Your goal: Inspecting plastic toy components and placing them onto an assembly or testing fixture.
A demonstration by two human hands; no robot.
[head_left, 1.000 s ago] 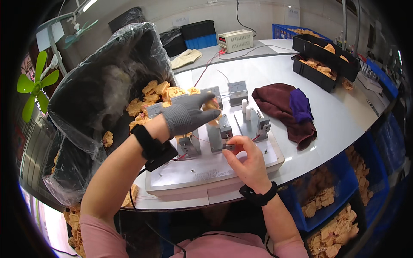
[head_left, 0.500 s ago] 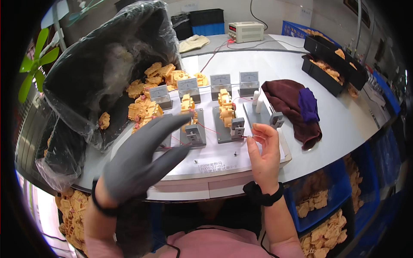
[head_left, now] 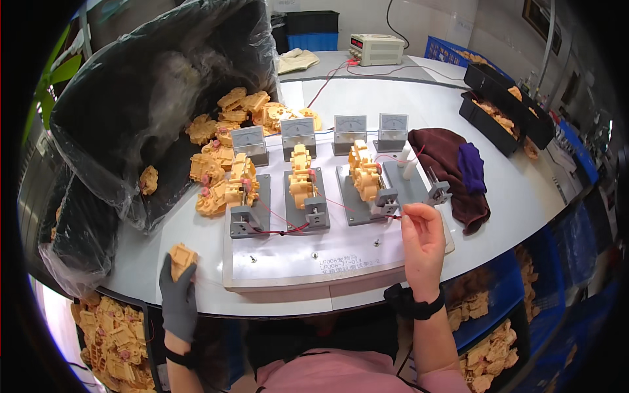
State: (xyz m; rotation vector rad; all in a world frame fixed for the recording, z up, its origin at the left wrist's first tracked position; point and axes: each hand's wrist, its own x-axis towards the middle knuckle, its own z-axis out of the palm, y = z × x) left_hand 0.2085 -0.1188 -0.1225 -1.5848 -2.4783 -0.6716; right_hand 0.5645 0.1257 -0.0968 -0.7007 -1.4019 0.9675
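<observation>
From where I stand, the person's left hand (head_left: 178,300) is down at the near left of the white table (head_left: 511,187), its thumb and fingers pinching a tan part (head_left: 183,260) that shows above the fingertips. The part is well apart from the board (head_left: 282,265), to the left of its near corner. (That hand wears a grey glove; the other is bare.)

The right hand (head_left: 423,247) is up by the board's right side, thumb and fingertips drawn close together beside a red lead (head_left: 393,217). I cannot tell from here whether they pinch the lead or only come near it.

On the board stand four grey stands in a row. The left stand (head_left: 263,190), the second stand (head_left: 318,180) and the third stand (head_left: 354,211) each bear a tan piece set upright, and thin red wires (head_left: 337,202) trail among them. The right stand (head_left: 411,190) carries white pegs (head_left: 407,169). Four meters (head_left: 298,132) line up behind the stands.

To the left, a heap (head_left: 226,121) of more tan pieces spills from a big black bin (head_left: 111,111) lined with clear plastic. To the right of the board lies a maroon cloth (head_left: 436,147) with a purple cloth (head_left: 471,167) on it. Farther back sits a beige power supply (head_left: 380,50).
</observation>
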